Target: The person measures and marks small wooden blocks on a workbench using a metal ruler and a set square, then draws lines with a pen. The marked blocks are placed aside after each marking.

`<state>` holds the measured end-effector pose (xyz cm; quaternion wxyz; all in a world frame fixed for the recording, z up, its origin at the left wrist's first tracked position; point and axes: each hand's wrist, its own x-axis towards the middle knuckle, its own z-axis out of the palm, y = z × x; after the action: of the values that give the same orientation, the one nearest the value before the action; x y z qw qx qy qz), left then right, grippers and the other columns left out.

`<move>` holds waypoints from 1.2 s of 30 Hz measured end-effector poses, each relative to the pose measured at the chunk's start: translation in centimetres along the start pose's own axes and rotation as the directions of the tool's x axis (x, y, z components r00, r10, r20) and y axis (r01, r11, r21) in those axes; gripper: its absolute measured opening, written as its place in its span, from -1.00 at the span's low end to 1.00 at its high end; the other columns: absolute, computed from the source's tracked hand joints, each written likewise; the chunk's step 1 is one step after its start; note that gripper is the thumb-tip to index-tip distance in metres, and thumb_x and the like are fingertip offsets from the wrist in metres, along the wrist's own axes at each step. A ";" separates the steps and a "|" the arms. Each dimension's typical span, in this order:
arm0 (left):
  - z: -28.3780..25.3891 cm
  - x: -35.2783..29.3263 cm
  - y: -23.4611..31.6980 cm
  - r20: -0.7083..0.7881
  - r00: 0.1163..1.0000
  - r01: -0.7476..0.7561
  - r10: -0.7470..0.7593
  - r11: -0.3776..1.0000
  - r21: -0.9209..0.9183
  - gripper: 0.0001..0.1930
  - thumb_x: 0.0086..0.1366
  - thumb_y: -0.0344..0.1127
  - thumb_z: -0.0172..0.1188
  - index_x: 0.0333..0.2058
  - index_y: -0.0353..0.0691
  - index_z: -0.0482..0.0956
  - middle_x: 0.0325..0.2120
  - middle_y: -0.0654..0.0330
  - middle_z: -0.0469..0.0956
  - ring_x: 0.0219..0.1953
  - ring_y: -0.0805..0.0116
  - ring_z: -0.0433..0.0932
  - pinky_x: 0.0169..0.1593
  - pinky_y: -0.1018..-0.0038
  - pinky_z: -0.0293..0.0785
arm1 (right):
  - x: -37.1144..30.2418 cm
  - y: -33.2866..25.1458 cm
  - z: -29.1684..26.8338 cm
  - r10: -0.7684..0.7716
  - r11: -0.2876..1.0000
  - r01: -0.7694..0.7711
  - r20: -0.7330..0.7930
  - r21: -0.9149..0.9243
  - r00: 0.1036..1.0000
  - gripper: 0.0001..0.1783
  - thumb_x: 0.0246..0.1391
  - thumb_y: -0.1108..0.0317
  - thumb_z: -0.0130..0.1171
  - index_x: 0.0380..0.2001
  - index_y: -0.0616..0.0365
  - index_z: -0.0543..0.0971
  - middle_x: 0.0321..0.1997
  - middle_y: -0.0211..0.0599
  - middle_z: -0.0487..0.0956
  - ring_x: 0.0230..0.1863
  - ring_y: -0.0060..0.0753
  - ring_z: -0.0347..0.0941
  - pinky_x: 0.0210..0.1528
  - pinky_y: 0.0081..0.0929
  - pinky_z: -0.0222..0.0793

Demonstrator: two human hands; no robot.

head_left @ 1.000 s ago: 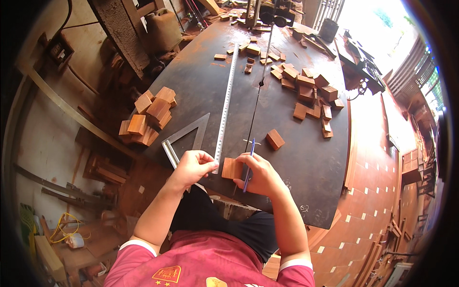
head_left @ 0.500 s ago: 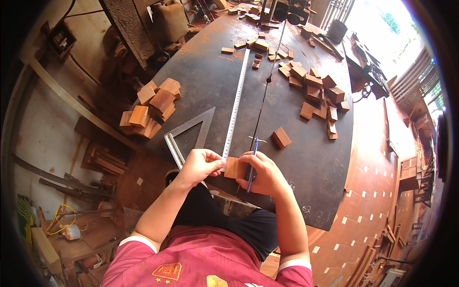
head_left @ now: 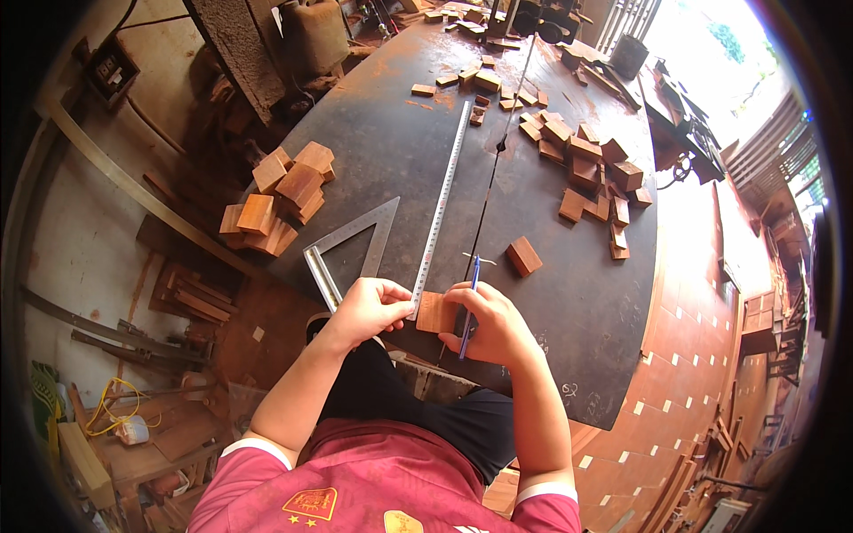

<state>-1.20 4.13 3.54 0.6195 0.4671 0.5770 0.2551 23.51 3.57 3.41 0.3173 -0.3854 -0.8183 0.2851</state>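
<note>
My left hand [head_left: 373, 309] pinches the near end of a long metal ruler [head_left: 442, 206], which runs away from me across the dark tabletop. Right beside that end sits a small reddish-brown wooden block [head_left: 433, 313]. The thumb and fingers of my right hand [head_left: 490, 324] grip this block from its right side. A blue pen [head_left: 471, 306] is also tucked between the fingers of that hand, pointing away from me. Left of the ruler lies a metal triangular square [head_left: 384, 233], near my left hand. A single loose block [head_left: 524, 256] rests just beyond my right hand.
Stacked wooden blocks [head_left: 300, 184] stand at the table's left edge, and many more [head_left: 582, 169] are scattered at the right and far side. A thin dark slot [head_left: 486, 200] runs lengthwise through the tabletop [head_left: 569, 311]. Machine parts [head_left: 542, 22] rise at the far end.
The ruler has slid slightly toward me, its far end swinging a little to the right. Both hands keep nearly the same place and hold.
</note>
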 end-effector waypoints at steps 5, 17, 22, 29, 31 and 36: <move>0.1 0.3 -0.6 -0.033 0.994 -0.108 0.106 0.992 -0.070 -0.82 0.30 -0.39 0.32 -0.22 -0.40 0.66 -0.45 0.22 0.66 -0.48 0.55 0.58 -0.39 0.58 0.53 | 0.0 0.1 0.1 -0.010 1.000 0.010 -0.010 -0.008 1.000 -0.39 -0.33 0.34 0.55 -0.10 0.11 0.56 -0.08 -0.20 0.59 -0.02 -0.02 0.53 0.03 -0.19 0.49; 0.2 0.3 -1.3 -0.061 0.987 -0.151 0.149 0.988 -0.036 -0.84 0.26 -0.39 0.37 -0.27 -0.38 0.69 -0.47 0.25 0.66 -0.49 0.61 0.57 -0.42 0.63 0.50 | 0.4 -0.1 -0.1 -0.073 0.997 0.076 -0.152 0.013 0.986 -0.42 -0.13 0.27 0.52 -0.02 0.15 0.53 -0.13 -0.18 0.62 -0.14 -0.03 0.56 -0.04 -0.23 0.48; 0.1 0.2 -1.1 -0.071 0.987 -0.150 0.148 0.988 -0.029 -0.83 0.25 -0.38 0.38 -0.26 -0.37 0.69 -0.46 0.26 0.67 -0.47 0.62 0.57 -0.43 0.63 0.50 | -0.5 0.5 0.5 0.154 0.933 -0.047 -0.277 0.357 0.949 -0.46 0.29 -0.04 0.09 0.08 0.21 0.50 -0.24 -0.18 0.63 -0.19 -0.26 0.57 -0.11 -0.33 0.45; 0.0 0.3 -1.1 -0.054 0.989 -0.139 0.137 0.989 -0.041 -0.84 0.25 -0.38 0.37 -0.27 -0.37 0.69 -0.45 0.24 0.68 -0.47 0.63 0.57 -0.43 0.64 0.49 | -0.6 0.8 1.2 0.294 0.655 -0.154 -0.061 0.740 0.954 -0.72 0.30 0.28 0.09 -0.10 0.31 0.53 -0.33 -0.23 0.63 -0.30 -0.49 0.58 -0.28 -0.51 0.51; 0.0 0.3 -1.3 -0.053 0.989 -0.143 0.141 0.989 -0.046 -0.83 0.25 -0.38 0.37 -0.26 -0.38 0.68 -0.45 0.23 0.68 -0.47 0.62 0.57 -0.43 0.64 0.49 | -0.5 0.5 1.4 0.321 0.656 -0.233 0.014 0.718 0.947 -0.84 0.23 0.47 0.14 -0.16 0.32 0.53 -0.36 -0.24 0.64 -0.37 -0.55 0.59 -0.32 -0.56 0.51; 0.0 0.7 -1.8 -0.038 0.986 -0.166 0.164 0.984 -0.059 -0.81 0.25 -0.38 0.35 -0.24 -0.40 0.67 -0.44 0.21 0.68 -0.48 0.61 0.57 -0.43 0.63 0.49 | 0.5 -0.2 2.6 0.301 0.723 -0.237 0.012 0.649 0.953 -0.91 0.13 0.60 0.17 -0.28 0.31 0.50 -0.44 -0.23 0.64 -0.46 -0.57 0.59 -0.40 -0.58 0.52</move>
<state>-1.48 3.97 1.61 0.6006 0.4897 0.5384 0.3310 21.26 3.26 2.04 0.4231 -0.3808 -0.5900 0.5726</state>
